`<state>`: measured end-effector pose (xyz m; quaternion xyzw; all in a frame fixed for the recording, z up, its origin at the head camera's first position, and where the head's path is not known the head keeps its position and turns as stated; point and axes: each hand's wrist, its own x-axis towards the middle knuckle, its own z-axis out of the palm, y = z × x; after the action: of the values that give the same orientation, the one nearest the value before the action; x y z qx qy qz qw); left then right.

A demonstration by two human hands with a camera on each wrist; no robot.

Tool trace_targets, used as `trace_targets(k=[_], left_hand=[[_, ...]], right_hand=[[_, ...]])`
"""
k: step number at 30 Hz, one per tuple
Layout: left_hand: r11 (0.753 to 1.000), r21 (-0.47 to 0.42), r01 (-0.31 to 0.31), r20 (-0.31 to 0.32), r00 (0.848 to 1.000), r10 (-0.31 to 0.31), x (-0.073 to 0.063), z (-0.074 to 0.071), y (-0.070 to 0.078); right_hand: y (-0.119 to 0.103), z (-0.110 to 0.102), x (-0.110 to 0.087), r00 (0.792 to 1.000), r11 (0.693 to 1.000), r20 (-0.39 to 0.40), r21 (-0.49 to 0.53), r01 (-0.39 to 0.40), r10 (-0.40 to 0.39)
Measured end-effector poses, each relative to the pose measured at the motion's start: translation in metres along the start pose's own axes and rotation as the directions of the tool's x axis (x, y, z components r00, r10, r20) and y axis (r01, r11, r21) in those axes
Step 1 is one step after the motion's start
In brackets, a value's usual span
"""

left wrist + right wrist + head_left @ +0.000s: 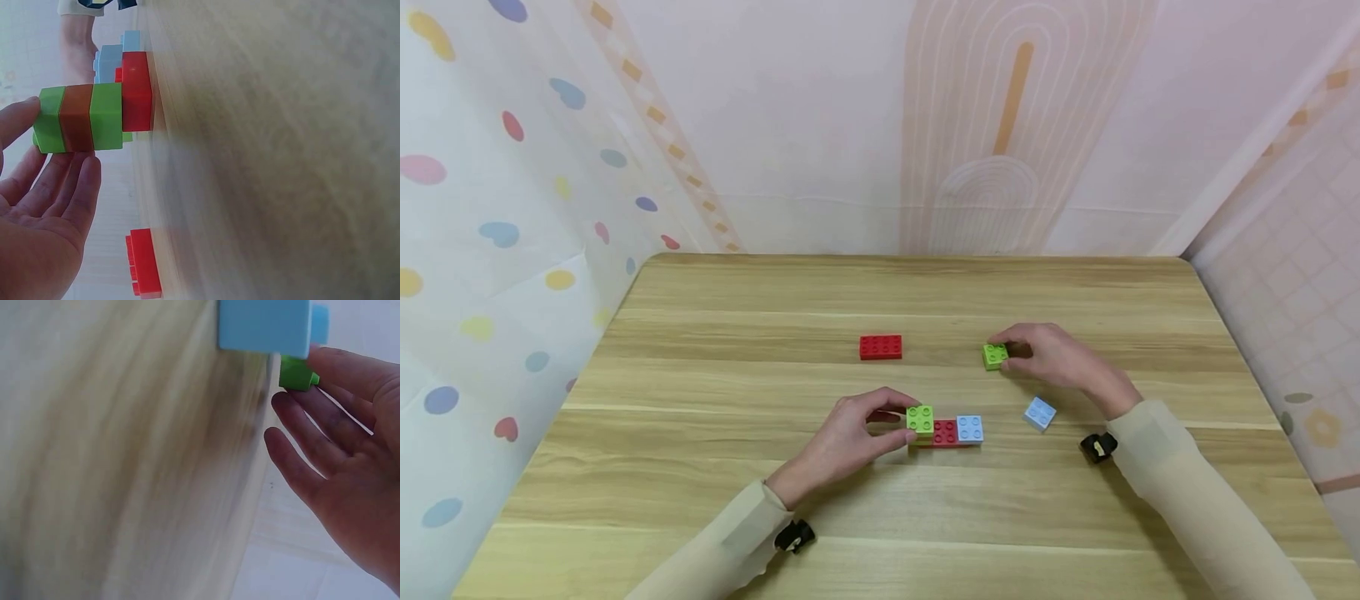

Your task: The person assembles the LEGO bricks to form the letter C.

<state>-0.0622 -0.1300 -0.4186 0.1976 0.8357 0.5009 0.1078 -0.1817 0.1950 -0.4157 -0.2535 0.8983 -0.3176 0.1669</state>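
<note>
My left hand [848,435] pinches a stack of bricks between thumb and fingers, at its top green brick [920,419]. In the left wrist view a brown brick [76,119] and a lower green brick [107,116] sit under that top one. The stack stands on one end of a long red brick [945,433], whose other end carries a light blue brick [969,428]. Farther back on the right, my right hand [1054,358] pinches a separate small green brick [995,357] at the table surface; in the right wrist view it is partly hidden.
A loose light blue brick [1040,413] lies in front of the right hand. Another red brick [881,347] lies behind the stack, toward the back. The wooden table [760,300] meets a patterned cloth backdrop [820,125] at its far edge.
</note>
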Motion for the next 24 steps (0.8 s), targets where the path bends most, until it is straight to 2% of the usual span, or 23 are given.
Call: trace_targets(k=[14, 24], left_hand=[[1.000, -0.013, -0.004, -0.007, 1.000, 0.004, 0.000, 0.002, 0.001], [1.000, -0.017, -0.010, -0.011, 1.000, 0.010, 0.000, 0.002, -0.001]], right_hand=[[-0.016, 0.004, -0.018, 0.992, 0.995, -0.080, -0.042, 0.092, -0.095], [-0.028, 0.009, -0.027, 0.983, 0.993, -0.149, -0.066, 0.100, -0.109]])
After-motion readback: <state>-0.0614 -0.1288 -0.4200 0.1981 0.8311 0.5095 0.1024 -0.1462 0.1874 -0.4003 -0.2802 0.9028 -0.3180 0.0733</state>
